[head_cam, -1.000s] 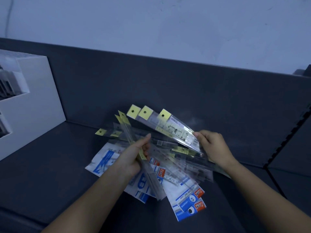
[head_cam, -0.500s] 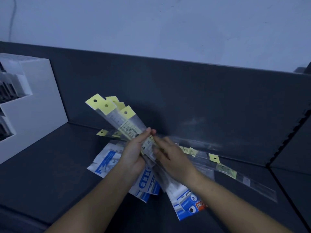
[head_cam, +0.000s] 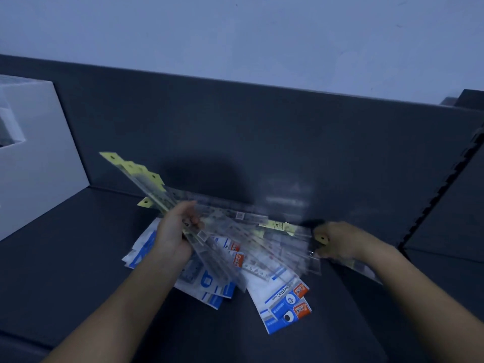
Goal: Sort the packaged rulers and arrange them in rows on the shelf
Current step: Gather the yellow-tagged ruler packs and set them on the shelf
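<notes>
Left hand: the left hand (head_cam: 174, 233) is closed round a bundle of rulers (head_cam: 150, 179) near their middle. Held there, the clear sleeves fan up and to the left with their yellow tabs together, which looks like a way of collecting one kind all facing one way.
Right hand: the right hand (head_cam: 340, 243) pinches the yellow-tabbed end of a single ruler (head_cam: 321, 238), fingers curled on it. Taking it by the tab probably lets it slide out of the heap without dragging the others. The sleeve is motion-blurred, so its exact lie is unclear.
Loose rulers: more clear-sleeved loose rulers (head_cam: 262, 239) lie criss-crossed between the two hands, on top of the packets, not yet gathered.
Packets: white-and-blue packets (head_cam: 284, 302) lie flat at the bottom of the heap. They are a different kind, likely left for a separate row.
Shelf: the dark shelf (head_cam: 78, 258) carries the whole heap close to its back panel (head_cam: 262, 142). No finished row is in view.
White box: a white box (head_cam: 44, 158) stands at the left, well apart from the heap.
Stage: sorting, by the look of it early on.
</notes>
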`<control>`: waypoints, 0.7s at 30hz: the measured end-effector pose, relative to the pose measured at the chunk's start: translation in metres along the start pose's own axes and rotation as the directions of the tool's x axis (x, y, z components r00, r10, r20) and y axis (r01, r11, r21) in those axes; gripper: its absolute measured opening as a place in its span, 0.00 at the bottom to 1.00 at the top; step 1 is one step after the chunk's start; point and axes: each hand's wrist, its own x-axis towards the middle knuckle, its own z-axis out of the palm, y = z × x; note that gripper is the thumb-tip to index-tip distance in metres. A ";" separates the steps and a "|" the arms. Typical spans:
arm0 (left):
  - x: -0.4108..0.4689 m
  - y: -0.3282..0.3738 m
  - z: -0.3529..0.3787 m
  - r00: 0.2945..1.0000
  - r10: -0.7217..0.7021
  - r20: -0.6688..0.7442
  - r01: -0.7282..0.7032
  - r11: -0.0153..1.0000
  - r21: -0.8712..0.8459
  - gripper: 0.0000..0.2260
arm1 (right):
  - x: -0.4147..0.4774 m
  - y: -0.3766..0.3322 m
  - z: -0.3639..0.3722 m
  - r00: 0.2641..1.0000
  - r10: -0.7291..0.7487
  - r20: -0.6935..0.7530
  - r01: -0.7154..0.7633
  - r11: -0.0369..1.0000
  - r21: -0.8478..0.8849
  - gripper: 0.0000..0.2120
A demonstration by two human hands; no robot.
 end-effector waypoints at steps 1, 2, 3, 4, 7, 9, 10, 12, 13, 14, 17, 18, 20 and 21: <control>0.000 -0.002 -0.001 1.000 -0.019 0.002 0.019 1.000 0.001 0.08 | 0.000 0.001 0.003 0.997 -0.067 -0.022 0.069 0.996 0.054 0.13; 0.001 -0.003 -0.001 1.000 -0.031 0.005 0.031 1.000 0.006 0.08 | -0.001 0.000 0.006 0.992 -0.115 -0.046 0.120 0.986 0.115 0.17; 0.001 -0.003 -0.001 0.999 -0.039 0.010 0.039 0.999 0.010 0.08 | -0.002 -0.001 0.008 0.988 -0.134 -0.078 0.145 0.976 0.161 0.22; 0.002 -0.003 -0.001 0.999 -0.046 0.016 0.045 0.999 0.011 0.08 | -0.001 0.000 0.009 0.983 -0.136 -0.120 0.157 0.971 0.183 0.27; 0.004 -0.001 0.000 0.998 -0.054 0.025 0.054 0.999 0.005 0.10 | 0.005 0.003 0.013 0.969 -0.156 -0.190 0.187 0.970 0.156 0.25; 0.005 -0.001 0.000 0.998 -0.054 0.026 0.054 0.999 0.006 0.09 | 0.009 0.003 0.015 0.966 -0.159 -0.203 0.178 0.981 0.076 0.18; 0.005 -0.001 0.000 0.998 -0.055 0.029 0.055 0.998 0.007 0.09 | 0.010 0.002 0.015 0.963 -0.159 -0.218 0.166 0.986 0.014 0.15; 0.005 -0.001 -0.001 0.997 -0.063 0.039 0.063 0.998 0.017 0.09 | 0.010 0.002 0.014 0.937 -0.154 -0.315 0.139 0.988 -0.071 0.11; 0.005 -0.001 -0.002 0.997 -0.068 0.046 0.067 0.997 0.031 0.09 | 0.010 0.004 0.013 0.914 -0.145 -0.379 0.126 0.989 -0.073 0.10; 0.005 -0.001 -0.004 0.996 -0.072 0.052 0.070 0.996 0.051 0.09 | 0.008 0.006 0.010 0.885 -0.124 -0.450 0.110 0.992 -0.056 0.10; 0.004 -0.001 -0.004 0.995 -0.070 0.076 0.063 0.993 0.099 0.08 | -0.002 0.010 -0.013 0.764 -0.015 -0.645 0.142 0.979 0.145 0.06; 0.003 -0.001 -0.003 0.993 -0.065 0.094 0.054 0.992 0.116 0.07 | -0.007 0.009 -0.027 0.741 0.009 -0.671 0.219 0.942 0.254 0.05; 0.001 -0.002 0.000 0.988 -0.050 0.148 0.028 0.988 0.150 0.05 | -0.022 -0.007 -0.055 0.728 0.037 -0.684 0.398 0.790 0.467 0.06; -0.001 -0.003 0.002 0.984 -0.034 0.177 0.005 0.987 0.161 0.07 | -0.030 -0.020 -0.067 0.736 0.032 -0.676 0.467 0.699 0.541 0.07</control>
